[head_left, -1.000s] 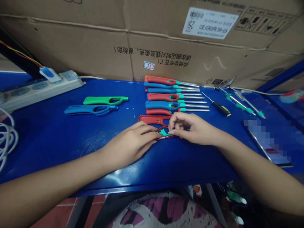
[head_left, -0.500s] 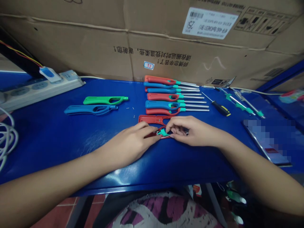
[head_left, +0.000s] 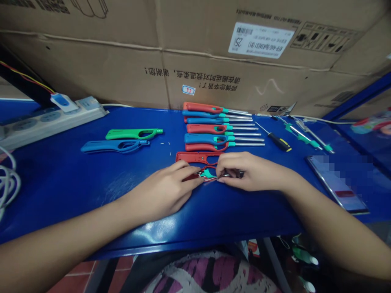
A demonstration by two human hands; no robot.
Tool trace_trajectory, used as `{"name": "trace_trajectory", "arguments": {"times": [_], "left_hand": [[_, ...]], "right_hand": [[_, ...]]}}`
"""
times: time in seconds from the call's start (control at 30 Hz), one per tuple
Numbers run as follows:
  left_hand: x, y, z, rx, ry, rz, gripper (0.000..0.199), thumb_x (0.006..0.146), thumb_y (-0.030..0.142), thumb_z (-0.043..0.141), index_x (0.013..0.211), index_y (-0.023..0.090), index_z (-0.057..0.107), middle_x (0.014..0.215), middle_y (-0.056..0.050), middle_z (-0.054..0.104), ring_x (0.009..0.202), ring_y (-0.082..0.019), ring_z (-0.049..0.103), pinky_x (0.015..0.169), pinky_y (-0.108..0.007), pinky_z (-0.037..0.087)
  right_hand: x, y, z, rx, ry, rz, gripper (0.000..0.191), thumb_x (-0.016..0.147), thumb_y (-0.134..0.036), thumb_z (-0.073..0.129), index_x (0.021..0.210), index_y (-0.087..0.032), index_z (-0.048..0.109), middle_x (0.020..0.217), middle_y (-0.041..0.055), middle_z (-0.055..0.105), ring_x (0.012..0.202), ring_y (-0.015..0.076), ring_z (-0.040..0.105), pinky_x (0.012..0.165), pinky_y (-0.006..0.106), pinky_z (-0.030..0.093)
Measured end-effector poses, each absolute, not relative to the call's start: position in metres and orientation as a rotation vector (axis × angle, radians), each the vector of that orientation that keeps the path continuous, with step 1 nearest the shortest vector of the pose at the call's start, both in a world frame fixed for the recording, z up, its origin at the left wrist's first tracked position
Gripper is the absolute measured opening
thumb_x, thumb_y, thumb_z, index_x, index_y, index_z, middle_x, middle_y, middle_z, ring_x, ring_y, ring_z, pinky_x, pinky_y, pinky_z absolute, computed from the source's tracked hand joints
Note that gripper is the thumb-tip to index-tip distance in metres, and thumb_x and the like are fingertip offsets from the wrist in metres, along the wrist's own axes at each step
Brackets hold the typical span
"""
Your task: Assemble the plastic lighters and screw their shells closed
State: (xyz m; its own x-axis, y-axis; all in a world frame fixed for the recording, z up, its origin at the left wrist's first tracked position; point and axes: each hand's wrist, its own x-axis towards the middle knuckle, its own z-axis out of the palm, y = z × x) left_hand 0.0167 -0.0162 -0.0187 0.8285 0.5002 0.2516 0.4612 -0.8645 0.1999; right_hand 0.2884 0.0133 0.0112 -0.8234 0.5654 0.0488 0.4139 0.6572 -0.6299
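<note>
In front of me lies an opened red gas lighter casing [head_left: 192,177], its inner parts exposed. A green trigger piece [head_left: 208,174] and thin wires show between my hands. My left hand [head_left: 171,185] is closed, thumb and fingertips gripping the casing's handle end. With curled fingers my right hand [head_left: 244,173] pinches the metal lighter tube [head_left: 240,174] at the front end; the fingers hide most of it. Just beyond, the other red casing half [head_left: 195,157] rests on the blue table, inner side up, its right end partly behind my right hand.
Several assembled lighters [head_left: 207,138] are lined up behind. Green [head_left: 128,134] and blue [head_left: 113,146] casings lie left near tiny screws [head_left: 170,154]. Rightward are a screwdriver [head_left: 279,141], metal tubes with green parts [head_left: 305,134] and a phone [head_left: 336,185]. A power strip [head_left: 45,122] and cardboard [head_left: 122,61] stand behind.
The view has shifted slightly. My right fingers have curled closer around the metal tube at the casing's front; my left hand keeps its hold on the casing.
</note>
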Motion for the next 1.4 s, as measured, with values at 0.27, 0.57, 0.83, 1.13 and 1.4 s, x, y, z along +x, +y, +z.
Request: {"name": "trace_trajectory", "arguments": {"times": [0.27,0.57,0.83,1.13,1.4], "left_hand": [[0.014,-0.015,-0.024,2.875,0.772,0.483,0.038,0.101,0.015,0.045,0.134,0.021,0.063,0.131,-0.012,0.065,0.118,-0.029,0.059,0.095,-0.046,0.059],[0.012,-0.013,-0.026,2.906,0.742,0.491,0.042,0.101,0.015,0.045,0.140,0.025,0.058,0.131,-0.009,0.065,0.117,-0.027,0.061,0.095,-0.045,0.059],[0.012,-0.009,-0.028,2.890,0.738,0.494,0.042,0.102,0.016,0.044,0.139,0.027,0.059,0.134,-0.009,0.064,0.118,-0.027,0.063,0.095,-0.044,0.059],[0.011,-0.010,-0.029,2.865,0.742,0.515,0.041,0.103,0.017,0.042,0.139,0.027,0.058,0.135,-0.009,0.062,0.119,-0.026,0.063,0.096,-0.043,0.058],[0.012,-0.010,-0.028,2.860,0.727,0.528,0.041,0.103,0.016,0.042,0.139,0.026,0.058,0.134,-0.010,0.063,0.122,-0.025,0.061,0.097,-0.042,0.058]], "right_hand": [[0.310,0.036,0.020,-0.850,-2.430,0.640,0.015,0.094,-0.029,0.064,0.100,-0.018,0.072,0.101,0.0064,0.068,0.084,0.0143,0.062,0.069,0.025,0.049],[0.447,0.103,-0.005,-2.096,-1.504,-0.324,0.030,0.084,-0.016,0.061,0.112,-0.013,0.072,0.118,0.0198,0.065,0.115,0.0372,0.059,0.098,0.054,0.048],[0.473,0.115,-0.037,-2.305,-1.525,-0.088,0.035,0.097,-0.035,0.063,0.127,-0.017,0.061,0.128,0.0102,0.062,0.110,0.0233,0.064,0.093,0.045,0.056],[0.481,0.109,-0.025,-2.399,-1.328,-0.183,0.041,0.094,-0.024,0.059,0.136,-0.022,0.058,0.146,0.0146,0.051,0.134,0.0367,0.047,0.106,0.061,0.043],[0.484,0.104,-0.017,-2.668,-1.162,-0.042,0.037,0.098,-0.037,0.061,0.130,-0.017,0.059,0.132,0.0105,0.060,0.113,0.0238,0.063,0.095,0.047,0.055]]}}
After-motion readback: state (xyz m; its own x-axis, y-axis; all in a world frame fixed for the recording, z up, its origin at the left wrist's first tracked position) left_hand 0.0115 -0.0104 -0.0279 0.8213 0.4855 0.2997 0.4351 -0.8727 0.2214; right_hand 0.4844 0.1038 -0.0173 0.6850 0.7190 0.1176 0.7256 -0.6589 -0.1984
